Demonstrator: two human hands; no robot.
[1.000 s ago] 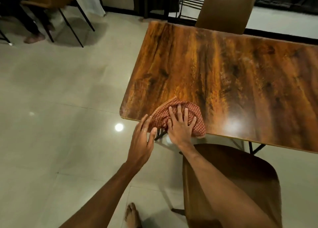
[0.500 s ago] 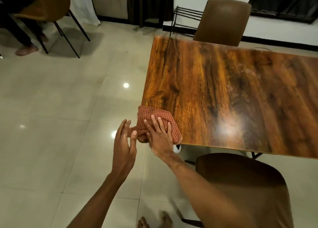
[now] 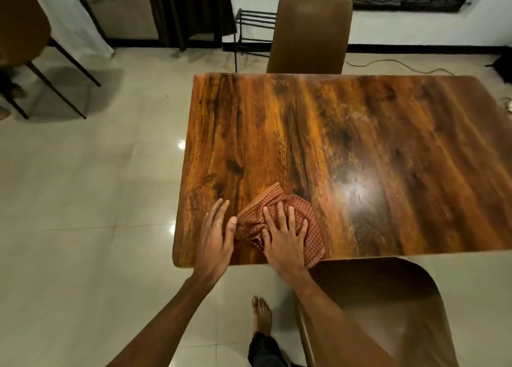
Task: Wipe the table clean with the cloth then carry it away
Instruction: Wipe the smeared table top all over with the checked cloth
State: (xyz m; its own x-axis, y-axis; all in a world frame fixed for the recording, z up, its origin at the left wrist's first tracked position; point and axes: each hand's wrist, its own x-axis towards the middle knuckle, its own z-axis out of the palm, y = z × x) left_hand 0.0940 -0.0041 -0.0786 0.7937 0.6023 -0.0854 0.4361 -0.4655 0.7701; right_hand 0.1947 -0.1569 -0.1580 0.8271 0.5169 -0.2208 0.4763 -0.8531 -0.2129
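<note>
A red checked cloth (image 3: pixel 304 214) lies crumpled on the glossy wooden table (image 3: pixel 360 145), near its front left corner. My right hand (image 3: pixel 285 236) presses flat on the cloth with fingers spread and straight. My left hand (image 3: pixel 216 236) lies flat on the tabletop just left of the cloth, fingers straight, its thumb touching the cloth's edge.
A brown chair (image 3: pixel 388 311) stands at the table's near side, right of my arms. Another brown chair (image 3: pixel 309 34) sits at the far side, with a black rack (image 3: pixel 253 28) beside it. A third chair (image 3: pixel 25 34) is far left. My bare foot (image 3: pixel 261 315) stands on the tiled floor.
The cloth and my right hand moved from the table's front left corner edge back onto the tabletop. My left hand went from hovering beside the table to lying on its surface.
</note>
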